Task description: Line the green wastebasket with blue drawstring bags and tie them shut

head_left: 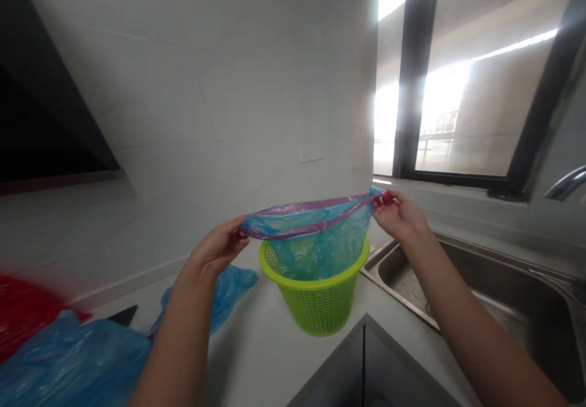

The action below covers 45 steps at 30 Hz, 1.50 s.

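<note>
A thin blue plastic bag point(320, 251) with a purple band round its mouth is stretched wide above a lime-green perforated basket point(315, 303). Its lower part hangs inside the basket, whose rim shows all round it. My left hand point(223, 242) pinches the band at the left end of the mouth. At the right end, my right hand point(398, 212) grips the gathered edge between thumb and fingers, where something small and red shows at a fingertip. The basket stands upright on the white counter point(256, 346).
A steel sink point(485, 285) with a tap point(567, 184) lies to the right, below a window. Crumpled blue plastic point(233, 291) lies behind my left forearm; more blue plastic point(77, 358) and red plastic point(27, 309) are at left. A wall socket point(310, 153) is behind.
</note>
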Each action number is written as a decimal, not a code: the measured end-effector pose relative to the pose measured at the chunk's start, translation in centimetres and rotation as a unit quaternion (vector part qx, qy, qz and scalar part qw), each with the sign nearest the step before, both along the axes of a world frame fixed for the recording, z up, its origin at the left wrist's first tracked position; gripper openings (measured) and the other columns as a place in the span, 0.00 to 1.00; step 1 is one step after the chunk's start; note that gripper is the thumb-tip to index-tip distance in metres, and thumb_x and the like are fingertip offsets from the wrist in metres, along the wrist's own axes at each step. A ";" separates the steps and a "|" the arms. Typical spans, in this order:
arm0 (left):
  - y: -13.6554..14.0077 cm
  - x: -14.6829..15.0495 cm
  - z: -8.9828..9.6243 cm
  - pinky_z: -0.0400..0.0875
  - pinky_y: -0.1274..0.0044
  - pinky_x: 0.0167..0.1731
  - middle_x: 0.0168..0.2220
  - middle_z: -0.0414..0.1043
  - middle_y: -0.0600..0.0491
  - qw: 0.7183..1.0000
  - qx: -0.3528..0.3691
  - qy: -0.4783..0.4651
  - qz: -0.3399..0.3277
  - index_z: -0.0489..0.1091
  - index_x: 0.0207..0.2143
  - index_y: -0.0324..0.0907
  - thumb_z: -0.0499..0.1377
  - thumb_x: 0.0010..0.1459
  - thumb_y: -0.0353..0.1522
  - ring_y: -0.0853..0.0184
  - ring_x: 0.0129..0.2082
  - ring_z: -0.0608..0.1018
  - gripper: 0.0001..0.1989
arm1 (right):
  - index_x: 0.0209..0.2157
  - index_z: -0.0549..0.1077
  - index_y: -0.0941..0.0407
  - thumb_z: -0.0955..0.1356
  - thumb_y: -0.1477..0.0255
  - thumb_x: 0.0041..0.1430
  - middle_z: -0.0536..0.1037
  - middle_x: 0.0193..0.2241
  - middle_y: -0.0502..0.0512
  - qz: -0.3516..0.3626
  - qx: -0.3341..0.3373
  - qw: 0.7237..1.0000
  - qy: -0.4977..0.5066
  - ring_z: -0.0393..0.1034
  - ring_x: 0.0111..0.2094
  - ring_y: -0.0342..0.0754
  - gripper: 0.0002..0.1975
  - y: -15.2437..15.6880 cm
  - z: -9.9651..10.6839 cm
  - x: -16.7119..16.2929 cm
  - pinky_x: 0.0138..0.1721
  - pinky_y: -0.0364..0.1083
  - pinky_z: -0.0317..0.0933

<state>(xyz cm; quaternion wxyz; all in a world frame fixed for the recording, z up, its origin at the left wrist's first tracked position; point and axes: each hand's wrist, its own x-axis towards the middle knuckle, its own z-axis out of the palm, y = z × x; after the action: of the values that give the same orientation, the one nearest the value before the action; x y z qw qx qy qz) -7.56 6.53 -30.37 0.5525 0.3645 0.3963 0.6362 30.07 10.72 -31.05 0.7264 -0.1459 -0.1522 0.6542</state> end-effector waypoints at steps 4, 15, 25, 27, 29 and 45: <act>0.3 -0.3 -0.5 0.69 0.85 0.21 0.24 0.69 0.49 0.994 0.008 0.105 -0.037 0.75 0.27 0.31 0.63 0.52 0.21 0.73 0.21 0.69 0.01 | 0.31 0.69 0.56 0.66 0.82 0.59 0.75 0.25 0.51 -0.018 0.001 1.000 -0.013 0.73 0.26 0.43 0.07 0.0 0.0 0.0 0.27 0.40 0.74; 0.6 0.7 -2.1 0.57 0.84 0.19 0.19 0.60 0.54 0.950 0.030 0.308 0.031 0.67 0.19 0.39 0.65 0.43 0.41 0.74 0.20 0.61 0.15 | 0.39 0.72 0.60 0.61 0.84 0.66 0.68 0.21 0.45 -0.012 0.044 0.997 0.060 0.63 0.18 0.35 0.10 -0.8 0.8 0.5 0.19 0.33 0.63; 2.5 0.2 -2.8 0.57 0.84 0.19 0.19 0.65 0.52 0.959 0.025 0.220 0.178 0.74 0.26 0.36 0.65 0.47 0.30 0.73 0.19 0.64 0.05 | 0.44 0.71 0.67 0.60 0.88 0.46 0.58 0.16 0.40 0.074 0.022 0.997 -0.020 0.48 0.11 0.34 0.22 -1.4 0.6 0.1 0.11 0.33 0.52; 2.4 0.0 -2.5 0.59 0.85 0.18 0.19 0.64 0.52 0.977 -0.005 0.152 0.148 0.71 0.22 0.35 0.63 0.52 0.26 0.74 0.18 0.64 0.07 | 0.42 0.72 0.66 0.60 0.87 0.45 0.56 0.14 0.39 0.068 0.032 0.996 -0.042 0.47 0.11 0.34 0.21 -1.7 0.7 0.1 0.11 0.34 0.52; 2.1 -0.2 -1.9 0.63 0.85 0.20 0.20 0.64 0.52 0.993 -0.030 0.070 0.096 0.69 0.22 0.34 0.60 0.56 0.22 0.74 0.19 0.66 0.10 | 0.37 0.72 0.62 0.61 0.87 0.44 0.57 0.14 0.39 0.044 0.051 0.996 -0.051 0.47 0.11 0.34 0.18 -1.8 0.7 0.1 0.12 0.35 0.53; -0.6 3.2 0.6 0.66 0.83 0.19 0.24 0.67 0.55 0.984 0.044 -0.172 -0.001 0.67 0.27 0.37 0.56 0.59 0.19 0.75 0.19 0.68 0.09 | 0.33 0.70 0.57 0.62 0.88 0.62 0.71 0.19 0.43 -0.046 0.023 0.995 0.090 0.69 0.18 0.36 0.13 0.2 0.4 0.7 0.23 0.35 0.71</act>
<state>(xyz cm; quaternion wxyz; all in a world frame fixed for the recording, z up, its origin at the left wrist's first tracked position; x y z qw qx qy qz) -4.31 5.96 -29.73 0.5965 0.2739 0.2669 0.7056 30.74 10.91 -30.68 0.7695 -0.0766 -0.0945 0.6270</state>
